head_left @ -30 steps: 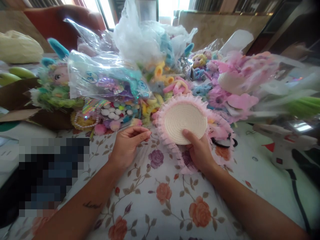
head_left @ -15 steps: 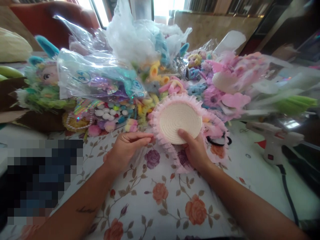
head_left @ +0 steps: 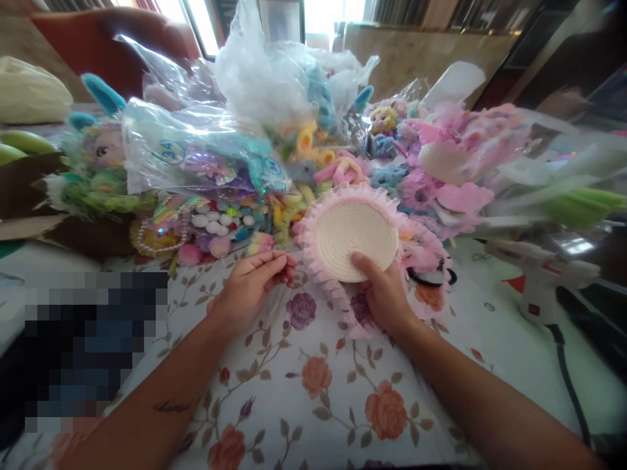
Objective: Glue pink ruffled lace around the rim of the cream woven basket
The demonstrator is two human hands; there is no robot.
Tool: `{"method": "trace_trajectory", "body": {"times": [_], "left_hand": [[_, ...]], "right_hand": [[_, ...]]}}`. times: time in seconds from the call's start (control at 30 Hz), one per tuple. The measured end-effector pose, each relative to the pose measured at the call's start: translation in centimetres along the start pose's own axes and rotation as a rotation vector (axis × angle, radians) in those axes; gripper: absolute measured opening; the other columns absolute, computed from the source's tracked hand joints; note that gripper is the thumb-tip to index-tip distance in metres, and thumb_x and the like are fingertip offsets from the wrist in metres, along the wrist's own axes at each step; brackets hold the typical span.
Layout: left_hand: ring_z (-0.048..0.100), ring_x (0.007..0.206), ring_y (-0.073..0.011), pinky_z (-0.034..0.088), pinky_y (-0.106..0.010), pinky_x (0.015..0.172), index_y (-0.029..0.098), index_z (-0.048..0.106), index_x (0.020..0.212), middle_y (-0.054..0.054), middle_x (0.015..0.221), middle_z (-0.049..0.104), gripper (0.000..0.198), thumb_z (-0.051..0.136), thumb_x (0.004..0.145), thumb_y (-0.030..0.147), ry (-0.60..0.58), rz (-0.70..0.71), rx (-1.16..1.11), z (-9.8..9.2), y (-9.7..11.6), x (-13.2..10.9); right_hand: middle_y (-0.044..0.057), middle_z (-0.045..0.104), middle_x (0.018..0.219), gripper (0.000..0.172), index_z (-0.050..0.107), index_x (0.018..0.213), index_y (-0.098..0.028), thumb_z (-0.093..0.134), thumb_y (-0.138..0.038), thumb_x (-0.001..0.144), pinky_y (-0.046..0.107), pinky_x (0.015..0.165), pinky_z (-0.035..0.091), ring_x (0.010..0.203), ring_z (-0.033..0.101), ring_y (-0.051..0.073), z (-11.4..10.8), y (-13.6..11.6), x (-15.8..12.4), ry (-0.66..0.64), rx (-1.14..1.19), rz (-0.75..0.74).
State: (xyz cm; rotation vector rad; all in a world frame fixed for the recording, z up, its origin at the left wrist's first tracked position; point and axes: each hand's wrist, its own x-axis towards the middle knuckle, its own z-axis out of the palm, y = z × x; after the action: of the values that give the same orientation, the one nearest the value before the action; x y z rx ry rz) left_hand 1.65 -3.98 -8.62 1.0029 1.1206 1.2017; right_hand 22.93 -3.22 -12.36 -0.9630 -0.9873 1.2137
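A round, cream, coiled-straw disc (head_left: 355, 235), like a small hat, has a pink ruffled trim (head_left: 312, 251) around its left and upper edge. A loose length of that trim hangs below it. My right hand (head_left: 386, 290) grips the disc at its lower right, thumb on the face and the other fingers hidden behind. My left hand (head_left: 259, 277) is just left of the trim and apart from it, its fingers curled and thumb against them. Whether anything small is between those fingers is hidden. Behind the disc's right side is a pink piece with a black band (head_left: 431, 277).
A glue gun (head_left: 548, 277) with a black cord stands at the right. Across the back are clear bags (head_left: 196, 150), a doll (head_left: 102, 160) and heaped plush pieces. Pompoms (head_left: 220, 246) and beads lie behind my left hand. A floral cloth (head_left: 304, 418) covers the table.
My left hand has drawn back slightly from the trim, and its fingers have curled in from an outstretched pinch. My right hand keeps its hold on the disc. The view has shifted slightly.
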Motion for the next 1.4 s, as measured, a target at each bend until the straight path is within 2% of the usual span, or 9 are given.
{"method": "trace_trajectory", "body": {"times": [0.43, 0.5, 0.63, 0.77, 0.9, 1.03, 1.13, 1.27, 1.4], "left_hand": [[0.064, 0.067, -0.0143, 0.052, -0.024, 0.065, 0.024, 0.075, 0.059, -0.002, 0.069, 0.073, 0.012, 0.086, 0.06, 0.02, -0.031, 0.08, 0.095, 0.1, 0.1, -0.5], [0.067, 0.081, -0.0162, 0.053, -0.025, 0.073, 0.026, 0.078, 0.07, -0.003, 0.086, 0.076, 0.003, 0.081, 0.07, 0.025, -0.034, 0.119, 0.147, -0.4, 0.0, -0.3], [0.059, 0.119, -0.0217, 0.045, -0.031, 0.102, 0.025, 0.079, 0.096, -0.005, 0.12, 0.071, 0.016, 0.069, 0.084, 0.031, 0.084, 0.253, 0.293, -1.3, 0.1, 0.4], [0.066, 0.094, -0.0217, 0.047, -0.035, 0.098, 0.021, 0.077, 0.088, -0.004, 0.088, 0.074, 0.02, 0.069, 0.085, 0.039, 0.231, 0.234, 0.341, -1.5, 0.1, 0.5], [0.066, 0.08, -0.0207, 0.051, -0.034, 0.088, 0.02, 0.071, 0.063, -0.005, 0.07, 0.069, 0.044, 0.059, 0.09, 0.052, 0.139, 0.204, 0.261, -1.2, -0.1, 0.2], [0.065, 0.107, -0.025, 0.053, -0.035, 0.088, 0.028, 0.07, 0.114, -0.006, 0.119, 0.07, 0.048, 0.07, 0.079, 0.061, -0.112, 0.086, -0.106, -0.1, -0.4, -0.4], [0.065, 0.112, -0.0273, 0.053, -0.036, 0.091, 0.03, 0.06, 0.132, -0.007, 0.122, 0.07, 0.064, 0.082, 0.073, 0.042, -0.256, -0.066, -0.272, 1.3, -0.6, -1.4], [0.069, 0.105, -0.0291, 0.053, -0.04, 0.092, 0.021, 0.069, 0.119, -0.008, 0.102, 0.076, 0.043, 0.077, 0.078, 0.029, -0.261, -0.192, -0.27, 2.9, -0.4, -2.7], [0.071, 0.085, -0.0239, 0.058, -0.033, 0.077, 0.019, 0.075, 0.086, -0.004, 0.078, 0.075, 0.017, 0.081, 0.071, 0.026, -0.18, -0.175, -0.328, 2.8, -0.3, -2.6]], "right_hand": [[0.007, 0.065, 0.132, 0.058, 0.055, 0.134, -0.028, 0.075, -0.036, 0.081, 0.051, 0.111, 0.045, 0.125, 0.06, 0.029, 0.0, 0.1, 0.0, 0.007, 0.029, 0.019], [0.007, 0.065, 0.131, 0.059, 0.055, 0.135, -0.028, 0.076, -0.035, 0.08, 0.052, 0.111, 0.044, 0.125, 0.06, 0.029, 0.0, 0.0, 0.0, 0.007, 0.053, 0.022], [0.008, 0.065, 0.132, 0.059, 0.055, 0.135, -0.027, 0.076, -0.036, 0.08, 0.051, 0.11, 0.045, 0.124, 0.06, 0.029, 0.0, 0.0, -0.1, 0.008, 0.036, 0.042], [0.007, 0.063, 0.135, 0.059, 0.054, 0.136, -0.028, 0.075, -0.036, 0.081, 0.049, 0.111, 0.045, 0.127, 0.058, 0.029, -0.1, -0.2, -0.1, -0.009, 0.005, 0.029], [0.006, 0.065, 0.132, 0.058, 0.056, 0.135, -0.03, 0.076, -0.035, 0.082, 0.046, 0.109, 0.047, 0.125, 0.06, 0.028, -0.2, -0.6, -0.3, -0.069, 0.009, 0.066], [0.005, 0.067, 0.13, 0.055, 0.057, 0.134, -0.031, 0.076, -0.035, 0.082, 0.044, 0.105, 0.051, 0.122, 0.062, 0.028, 0.1, -1.0, -0.7, -0.151, 0.038, 0.109], [0.005, 0.068, 0.128, 0.056, 0.057, 0.134, -0.031, 0.076, -0.036, 0.082, 0.043, 0.103, 0.053, 0.12, 0.064, 0.028, 0.3, -1.1, -1.2, -0.17, 0.017, 0.151], [0.006, 0.07, 0.124, 0.057, 0.056, 0.135, -0.028, 0.076, -0.037, 0.083, 0.042, 0.103, 0.053, 0.12, 0.063, 0.028, 0.5, -1.0, -1.7, -0.213, 0.009, 0.215], [0.008, 0.067, 0.128, 0.056, 0.055, 0.136, -0.027, 0.073, -0.041, 0.085, 0.039, 0.1, 0.052, 0.122, 0.062, 0.026, 0.4, -1.4, -1.3, -0.299, 0.038, 0.204]]}}
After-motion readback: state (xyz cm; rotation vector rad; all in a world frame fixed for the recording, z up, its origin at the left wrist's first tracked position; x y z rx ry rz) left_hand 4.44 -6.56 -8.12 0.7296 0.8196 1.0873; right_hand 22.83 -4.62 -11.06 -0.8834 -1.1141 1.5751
